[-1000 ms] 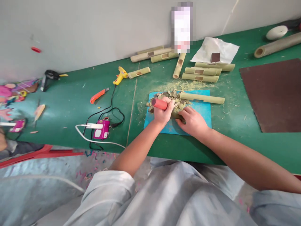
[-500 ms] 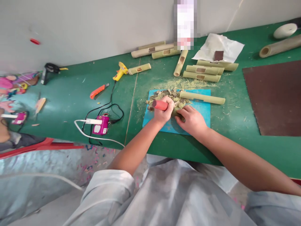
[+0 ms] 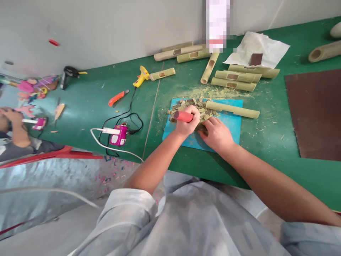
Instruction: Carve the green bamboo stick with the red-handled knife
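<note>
My left hand (image 3: 189, 122) is closed around the thick red handle (image 3: 183, 116) of a tool, whose working end is hidden behind the fingers. Just to its right, my right hand (image 3: 217, 132) has its fingers curled over a dark greenish piece of bamboo (image 3: 201, 127), mostly covered by both hands. Both hands are over a blue mat (image 3: 229, 129). Bark chips and shavings (image 3: 198, 103) lie heaped beyond them. One peeled pale bamboo length (image 3: 236, 109) rests across the mat's far right edge.
Notched bamboo pieces (image 3: 233, 84) lie along the back. Leftward are a yellow glue gun (image 3: 142, 76), an orange utility knife (image 3: 117, 99) and a purple power block (image 3: 118, 135) with cables. A brown sheet (image 3: 317, 113) covers the right side. Another person's arm (image 3: 19, 131) shows at far left.
The view has swung slightly left, so most things appear further right, and more of the other person shows. My hands keep nearly the same grip and place on the mat.
</note>
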Action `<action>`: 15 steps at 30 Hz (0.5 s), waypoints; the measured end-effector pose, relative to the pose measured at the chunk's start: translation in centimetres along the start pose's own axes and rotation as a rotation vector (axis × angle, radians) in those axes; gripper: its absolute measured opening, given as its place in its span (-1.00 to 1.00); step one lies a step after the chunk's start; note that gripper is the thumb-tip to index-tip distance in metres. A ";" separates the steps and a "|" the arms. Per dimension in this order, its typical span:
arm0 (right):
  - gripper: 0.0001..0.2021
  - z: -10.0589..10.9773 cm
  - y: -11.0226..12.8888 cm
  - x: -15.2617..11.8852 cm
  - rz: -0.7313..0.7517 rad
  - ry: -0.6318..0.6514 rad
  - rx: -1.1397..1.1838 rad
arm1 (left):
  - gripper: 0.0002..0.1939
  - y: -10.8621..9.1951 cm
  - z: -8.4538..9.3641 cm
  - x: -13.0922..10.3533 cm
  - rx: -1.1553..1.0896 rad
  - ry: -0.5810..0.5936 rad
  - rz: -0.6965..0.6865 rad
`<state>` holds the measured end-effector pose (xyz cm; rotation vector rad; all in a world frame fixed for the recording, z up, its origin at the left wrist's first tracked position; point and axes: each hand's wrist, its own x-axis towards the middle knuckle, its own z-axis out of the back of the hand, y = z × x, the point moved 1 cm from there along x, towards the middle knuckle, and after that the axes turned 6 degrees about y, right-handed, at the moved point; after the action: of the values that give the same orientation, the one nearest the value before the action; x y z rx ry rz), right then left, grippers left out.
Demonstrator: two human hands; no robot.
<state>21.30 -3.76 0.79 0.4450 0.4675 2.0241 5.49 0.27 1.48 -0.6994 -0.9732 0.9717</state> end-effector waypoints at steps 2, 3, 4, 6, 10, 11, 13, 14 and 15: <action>-0.89 0.0 0.0 0.1 -0.001 0.009 -0.011 | -0.59 -0.1 0.0 0.2 0.018 0.022 -0.002; -0.88 -0.1 0.0 0.2 -0.003 0.011 -0.017 | -0.59 -0.1 0.0 0.3 0.027 0.024 0.001; -0.88 -0.1 0.0 0.2 -0.004 0.011 -0.022 | -0.60 0.0 -0.1 0.4 0.037 0.021 0.005; -0.87 -0.1 0.0 0.3 -0.007 0.008 -0.029 | -0.58 0.2 -0.3 0.5 0.057 0.006 0.017; -0.83 -0.2 -0.1 0.3 -0.012 0.001 -0.024 | -0.51 0.7 -0.8 0.5 0.088 -0.023 0.025; -0.81 -0.2 -0.1 0.4 -0.010 0.000 -0.019 | -0.49 0.7 -0.9 0.5 0.093 -0.027 0.021; -0.78 -0.2 -0.2 0.4 -0.004 0.000 -0.005 | -0.47 0.8 -1.1 0.5 0.092 -0.035 0.013; -0.78 -0.2 -0.3 0.4 0.001 0.000 0.003 | -0.46 0.8 -1.1 0.5 0.087 -0.040 0.009; -0.79 -0.2 -0.3 0.4 0.006 0.000 0.009 | -0.46 0.7 -1.1 0.6 0.078 -0.046 0.006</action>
<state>21.28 -3.29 0.50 0.4518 0.4760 2.0285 6.35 1.01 0.62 -0.6168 -0.9688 1.0294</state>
